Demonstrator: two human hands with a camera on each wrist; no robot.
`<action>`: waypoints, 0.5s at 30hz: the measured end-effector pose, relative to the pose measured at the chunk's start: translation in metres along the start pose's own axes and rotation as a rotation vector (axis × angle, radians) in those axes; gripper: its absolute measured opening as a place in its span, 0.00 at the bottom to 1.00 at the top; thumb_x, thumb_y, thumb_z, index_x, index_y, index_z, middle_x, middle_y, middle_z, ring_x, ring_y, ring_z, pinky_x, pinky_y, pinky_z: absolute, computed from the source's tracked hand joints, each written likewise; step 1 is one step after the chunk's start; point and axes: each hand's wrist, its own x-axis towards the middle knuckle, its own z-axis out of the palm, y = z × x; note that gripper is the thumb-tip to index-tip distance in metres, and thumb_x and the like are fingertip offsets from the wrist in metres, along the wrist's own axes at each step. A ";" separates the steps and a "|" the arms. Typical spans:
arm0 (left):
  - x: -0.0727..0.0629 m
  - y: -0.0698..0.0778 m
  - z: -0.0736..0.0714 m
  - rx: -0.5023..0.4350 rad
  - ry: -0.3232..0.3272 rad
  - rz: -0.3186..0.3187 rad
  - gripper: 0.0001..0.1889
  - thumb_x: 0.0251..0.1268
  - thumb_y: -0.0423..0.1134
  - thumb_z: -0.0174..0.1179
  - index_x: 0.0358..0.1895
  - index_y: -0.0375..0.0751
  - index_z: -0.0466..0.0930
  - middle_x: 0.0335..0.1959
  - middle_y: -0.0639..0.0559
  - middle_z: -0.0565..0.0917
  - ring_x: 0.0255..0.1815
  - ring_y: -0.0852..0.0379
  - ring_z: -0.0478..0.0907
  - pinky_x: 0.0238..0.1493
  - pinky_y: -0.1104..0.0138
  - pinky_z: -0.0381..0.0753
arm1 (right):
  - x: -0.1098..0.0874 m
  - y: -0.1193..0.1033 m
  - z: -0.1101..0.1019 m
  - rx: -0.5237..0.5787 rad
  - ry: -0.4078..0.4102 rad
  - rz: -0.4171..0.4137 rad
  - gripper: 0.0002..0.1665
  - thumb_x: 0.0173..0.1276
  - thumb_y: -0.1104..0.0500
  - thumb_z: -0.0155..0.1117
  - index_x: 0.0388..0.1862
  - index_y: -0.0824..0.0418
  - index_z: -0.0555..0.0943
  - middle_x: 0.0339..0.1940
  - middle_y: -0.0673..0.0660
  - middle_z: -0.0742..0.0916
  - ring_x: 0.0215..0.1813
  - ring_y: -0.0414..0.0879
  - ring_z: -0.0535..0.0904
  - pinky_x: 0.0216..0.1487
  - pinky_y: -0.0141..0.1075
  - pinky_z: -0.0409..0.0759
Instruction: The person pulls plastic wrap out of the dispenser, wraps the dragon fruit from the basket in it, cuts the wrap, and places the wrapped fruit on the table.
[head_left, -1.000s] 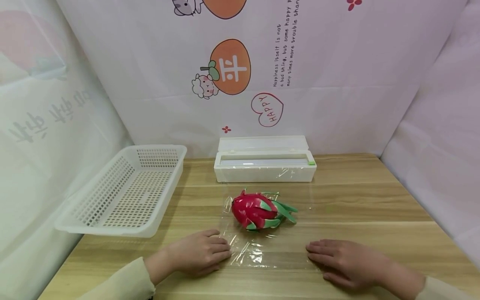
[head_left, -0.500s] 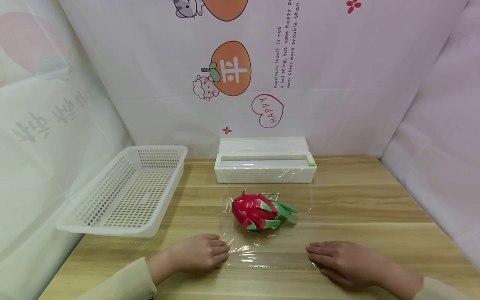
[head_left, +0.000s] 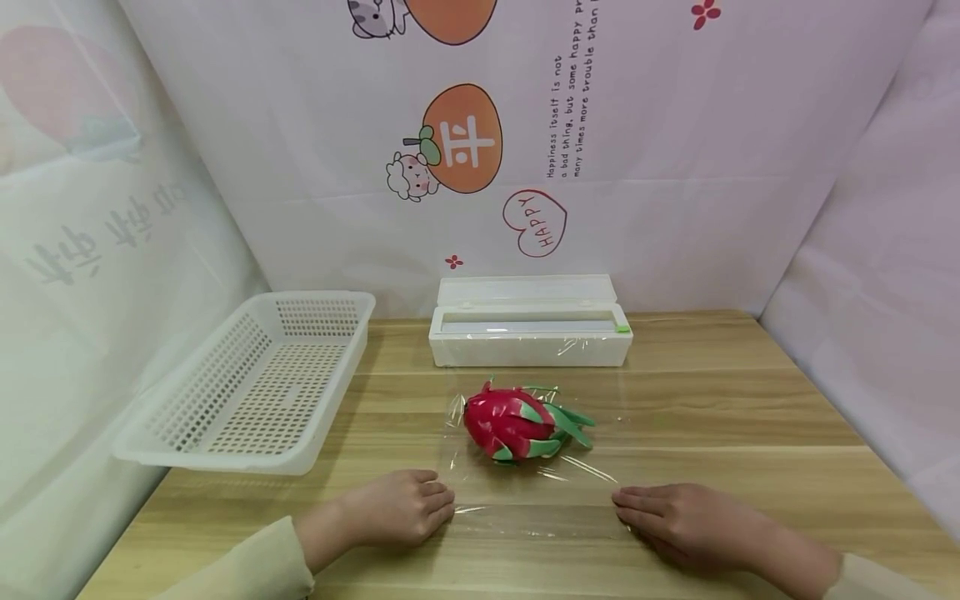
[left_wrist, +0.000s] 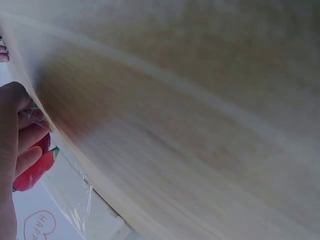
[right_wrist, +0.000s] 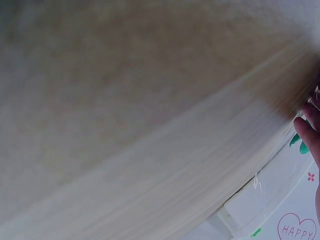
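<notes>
A red dragon fruit [head_left: 508, 423] with green leaf tips lies on its side in the middle of the table, on or under clear cling film [head_left: 540, 500]; which one I cannot tell. The film reaches from a white dispenser box [head_left: 531, 350] with its lid raised. At the film's near left corner my left hand [head_left: 401, 507] pinches the edge, its thumb tucked below; the left wrist view shows crinkled film at those fingers [left_wrist: 32, 135]. My right hand [head_left: 690, 523] pinches the near right corner, its thumb mostly hidden in the head view.
A white perforated basket [head_left: 337, 400] stands on the left of the wooden table [head_left: 735, 400]. Behind the box rises a printed white cloth backdrop [head_left: 675, 208], with more white cloth at both sides. A green slider [head_left: 622, 328] sits at the box's right end.
Both thumbs have tucked in beneath the fingers at the film's corners. Glints on the near film have shifted into long thin lines. The dragon fruit and box have stayed put.
</notes>
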 end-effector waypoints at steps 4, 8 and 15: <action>-0.001 -0.001 -0.002 -0.027 0.017 -0.016 0.11 0.64 0.41 0.55 0.43 0.46 0.86 0.41 0.54 0.87 0.42 0.61 0.84 0.49 0.66 0.81 | 0.000 0.001 0.001 -0.031 -0.002 -0.015 0.30 0.81 0.56 0.30 0.52 0.63 0.83 0.51 0.56 0.86 0.50 0.43 0.83 0.43 0.32 0.82; -0.002 -0.002 -0.004 -0.044 0.043 -0.030 0.11 0.64 0.41 0.55 0.43 0.45 0.86 0.40 0.53 0.87 0.42 0.61 0.84 0.49 0.65 0.81 | -0.001 0.003 0.003 -0.068 0.011 -0.041 0.32 0.82 0.58 0.27 0.49 0.62 0.84 0.50 0.56 0.86 0.49 0.42 0.84 0.42 0.31 0.82; -0.003 -0.006 -0.008 -0.011 0.093 -0.029 0.15 0.71 0.38 0.47 0.41 0.44 0.86 0.39 0.53 0.87 0.40 0.61 0.84 0.48 0.65 0.82 | 0.002 0.006 0.005 -0.093 0.129 -0.073 0.26 0.81 0.59 0.35 0.43 0.62 0.85 0.45 0.54 0.88 0.45 0.42 0.85 0.40 0.32 0.83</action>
